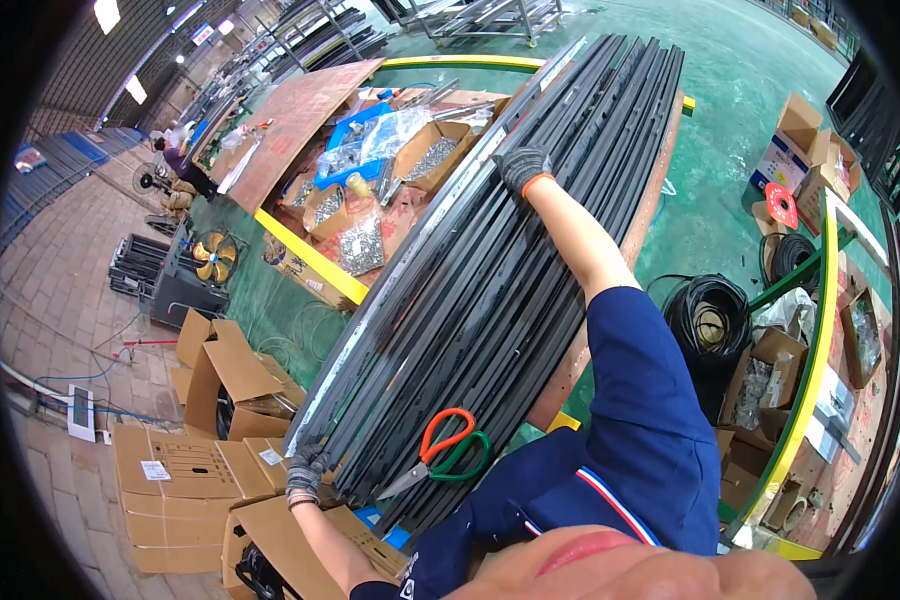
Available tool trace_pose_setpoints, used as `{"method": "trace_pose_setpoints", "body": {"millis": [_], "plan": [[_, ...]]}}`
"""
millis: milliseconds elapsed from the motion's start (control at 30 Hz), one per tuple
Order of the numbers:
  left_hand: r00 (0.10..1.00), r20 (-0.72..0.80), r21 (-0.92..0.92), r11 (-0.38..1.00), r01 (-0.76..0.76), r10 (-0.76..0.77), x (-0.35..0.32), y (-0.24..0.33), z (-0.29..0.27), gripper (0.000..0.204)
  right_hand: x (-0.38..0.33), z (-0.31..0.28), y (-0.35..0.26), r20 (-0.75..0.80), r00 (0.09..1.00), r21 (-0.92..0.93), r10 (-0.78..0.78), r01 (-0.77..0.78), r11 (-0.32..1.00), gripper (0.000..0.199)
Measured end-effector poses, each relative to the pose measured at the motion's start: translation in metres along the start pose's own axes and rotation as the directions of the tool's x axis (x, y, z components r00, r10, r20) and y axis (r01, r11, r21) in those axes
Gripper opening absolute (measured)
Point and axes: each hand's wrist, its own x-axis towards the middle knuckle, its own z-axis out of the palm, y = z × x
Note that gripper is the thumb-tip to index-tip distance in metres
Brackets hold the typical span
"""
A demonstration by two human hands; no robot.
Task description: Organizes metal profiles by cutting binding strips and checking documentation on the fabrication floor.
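Scissors (424, 467) rest on bars (505, 290); left hand (307, 474) and right hand (524, 170) clasp a pale strip (410, 258).

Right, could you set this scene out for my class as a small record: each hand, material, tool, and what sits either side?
Left hand: gloved, at the near end of the strips; grip unclear
Right hand: gloved, farther along, at their left edge; grip unclear
Material: long dark strips, side by side
Tool: scissors, orange and green handles, lying on the strips
Left side: cartons
Right side: black coil
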Motion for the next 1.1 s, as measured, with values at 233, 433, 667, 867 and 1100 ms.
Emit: {"method": "trace_pose_setpoints", "body": {"millis": [233,433,667,867,1100], "plan": [[0.996,0.003,0.001,0.996,0.092,-0.092,0.002,0.002,0.002,0.023,0.011,0.010,0.011,-0.058,0.998,0.026,0.013,-0.011,1.000,0.051],[0.999,-0.033,-0.011,1.000,0.000,-0.001,0.002,-0.011,0.002,0.022,0.015,0.011,0.009,-0.081,0.996,0.028,0.025,-0.023,0.999,0.051],[0.999,-0.024,-0.039,0.999,0.026,-0.027,0.010,-0.023,-0.001,0.022,0.014,0.011,0.011,-0.084,0.996,0.031,0.009,-0.006,0.999,0.046],[0.992,-0.025,0.176,0.977,-0.116,0.122,0.060,-0.009,0.002,0.022,0.021,0.013,0.059,-0.327,0.914,0.032,0.242,-0.245,0.969,0.037],[0.981,-0.066,0.277,0.941,0.194,-0.183,0.029,-0.032,0.010,0.025,-0.088,-0.009,-0.033,-0.151,0.970,0.297,-0.190,0.228,0.927,0.045]]}}
